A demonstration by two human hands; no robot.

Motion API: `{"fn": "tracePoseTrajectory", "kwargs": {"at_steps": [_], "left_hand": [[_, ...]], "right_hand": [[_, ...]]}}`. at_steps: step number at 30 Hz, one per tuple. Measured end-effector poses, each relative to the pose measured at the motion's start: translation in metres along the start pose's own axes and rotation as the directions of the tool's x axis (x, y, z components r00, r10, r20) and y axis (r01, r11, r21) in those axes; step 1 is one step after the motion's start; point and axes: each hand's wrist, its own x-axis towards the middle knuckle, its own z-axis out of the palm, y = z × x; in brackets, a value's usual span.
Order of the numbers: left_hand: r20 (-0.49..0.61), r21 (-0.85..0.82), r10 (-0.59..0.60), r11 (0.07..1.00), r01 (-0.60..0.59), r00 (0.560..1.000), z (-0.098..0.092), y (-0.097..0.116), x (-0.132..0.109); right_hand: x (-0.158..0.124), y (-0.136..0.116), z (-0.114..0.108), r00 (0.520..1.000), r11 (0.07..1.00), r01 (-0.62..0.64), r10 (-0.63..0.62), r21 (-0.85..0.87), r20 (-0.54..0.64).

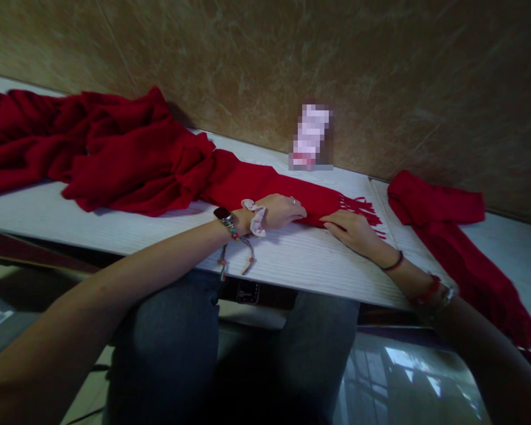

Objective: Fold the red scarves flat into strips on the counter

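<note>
A red fringed scarf [256,177] lies lengthwise on the white table, flat and folded at its right part, with tassels pointing right. My left hand [285,211] rests on its near edge, fingers bent and closed on the cloth. To the right, close to the tassels, my right hand [349,229] pinches the same near edge between thumb and fingers. A small gap of red cloth shows between the two hands. At the left, the cloth runs into a large crumpled red heap [128,147].
Another red scarf [451,242] lies folded over on the right of the white table [283,260]. A blurred-out pink and white item [312,133] leans on the brown marbled wall [230,65]. Below the table edge a phone [248,291] shows near my knees.
</note>
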Motion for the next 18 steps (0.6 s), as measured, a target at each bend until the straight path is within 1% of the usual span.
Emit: {"fn": "tracePoseTrajectory", "kwargs": {"at_steps": [5, 9, 13, 15, 18], "left_hand": [[0.002, -0.003, -0.031, 1.0, 0.031, 1.0, 0.005, -0.004, 0.001], [-0.003, 0.004, -0.029, 1.0, 0.029, 1.0, 0.006, -0.002, 0.0], [-0.013, 0.033, -0.02, 0.999, 0.021, 1.0, 0.003, 0.002, 0.002], [-0.018, 0.056, -0.007, 0.998, 0.008, 1.0, 0.001, 0.004, 0.007], [-0.018, 0.089, 0.025, 0.996, -0.024, 1.0, -0.002, 0.009, 0.017]], "right_hand": [[0.002, -0.002, -0.002, 1.0, 1.0, -0.006, 0.006, 0.017, 0.008], [0.005, -0.003, 0.001, 0.999, 1.0, -0.028, 0.029, 0.013, -0.022], [0.006, -0.002, 0.002, 0.999, 0.999, -0.031, 0.03, -0.013, -0.031], [0.005, 0.0, 0.0, 0.999, 0.999, -0.03, 0.029, -0.021, -0.013], [0.003, 0.004, -0.003, 0.999, 1.0, 0.011, -0.01, -0.016, 0.048]]}}
